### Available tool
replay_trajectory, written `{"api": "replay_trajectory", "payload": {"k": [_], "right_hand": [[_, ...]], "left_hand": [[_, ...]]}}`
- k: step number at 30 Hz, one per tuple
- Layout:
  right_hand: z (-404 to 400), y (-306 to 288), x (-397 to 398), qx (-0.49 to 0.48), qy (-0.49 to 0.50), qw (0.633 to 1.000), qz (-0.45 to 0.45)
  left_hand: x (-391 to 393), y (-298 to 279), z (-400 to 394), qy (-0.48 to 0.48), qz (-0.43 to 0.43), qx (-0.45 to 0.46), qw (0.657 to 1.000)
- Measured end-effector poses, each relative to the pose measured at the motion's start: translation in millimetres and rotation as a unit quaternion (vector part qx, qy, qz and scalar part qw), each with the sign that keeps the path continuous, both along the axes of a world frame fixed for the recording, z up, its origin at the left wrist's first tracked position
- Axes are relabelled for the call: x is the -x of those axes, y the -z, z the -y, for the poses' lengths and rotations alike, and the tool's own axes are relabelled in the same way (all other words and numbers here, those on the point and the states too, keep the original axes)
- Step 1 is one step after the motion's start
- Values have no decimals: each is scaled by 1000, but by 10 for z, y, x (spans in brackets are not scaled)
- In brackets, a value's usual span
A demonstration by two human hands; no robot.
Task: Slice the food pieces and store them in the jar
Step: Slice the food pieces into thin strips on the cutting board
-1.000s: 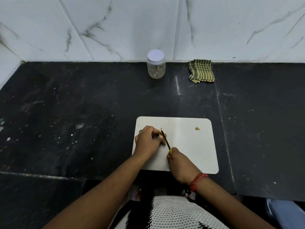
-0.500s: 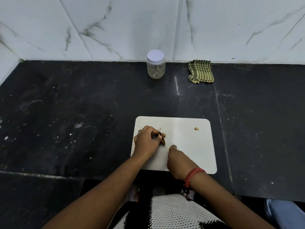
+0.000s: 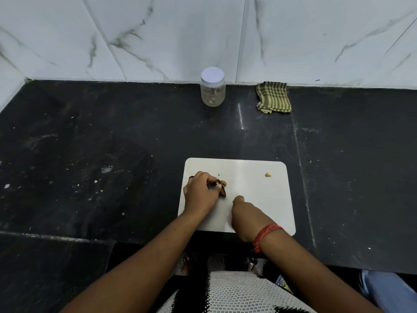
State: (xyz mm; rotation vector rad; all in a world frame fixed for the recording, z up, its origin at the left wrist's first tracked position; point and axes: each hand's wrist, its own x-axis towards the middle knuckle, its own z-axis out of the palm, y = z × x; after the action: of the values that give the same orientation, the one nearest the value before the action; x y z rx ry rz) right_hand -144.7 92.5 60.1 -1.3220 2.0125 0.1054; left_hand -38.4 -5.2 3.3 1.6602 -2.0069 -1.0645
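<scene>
A white cutting board [image 3: 266, 199] lies on the black counter in front of me. My left hand [image 3: 199, 193] pinches a small brownish food piece [image 3: 223, 183] at the board's left side. My right hand [image 3: 247, 216] grips a knife [image 3: 222, 190] whose blade lies against that piece; most of the handle is hidden in my fist. Another small food bit [image 3: 268, 175] lies alone near the board's upper right. A clear jar [image 3: 212, 89] with a white lid on stands at the back by the wall, a few pieces inside.
A folded green checked cloth [image 3: 273, 97] lies right of the jar against the marble wall. The black counter [image 3: 112, 154] spreads wide to the left and right of the board, speckled with crumbs. Its front edge runs just below the board.
The knife blade has dropped lower against the food piece under my left fingers, and my right hand has shifted slightly down and back. The jar and cloth have not moved.
</scene>
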Motion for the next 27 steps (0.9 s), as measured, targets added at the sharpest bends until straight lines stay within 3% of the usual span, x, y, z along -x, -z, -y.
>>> {"api": "replay_trajectory", "payload": {"k": [7,16,27], "right_hand": [[115,96,-29,-7,25,1000,-9],[-211,153,77,33,-36,998,-32],[-337,183,207,77,-17,997,20]], "left_hand": [[-6,-28,7,8,9,-6,1000],[17,-54,-31,-8,10,-12,1000],[22,-76,-55,-10,5,-21,1000]]}}
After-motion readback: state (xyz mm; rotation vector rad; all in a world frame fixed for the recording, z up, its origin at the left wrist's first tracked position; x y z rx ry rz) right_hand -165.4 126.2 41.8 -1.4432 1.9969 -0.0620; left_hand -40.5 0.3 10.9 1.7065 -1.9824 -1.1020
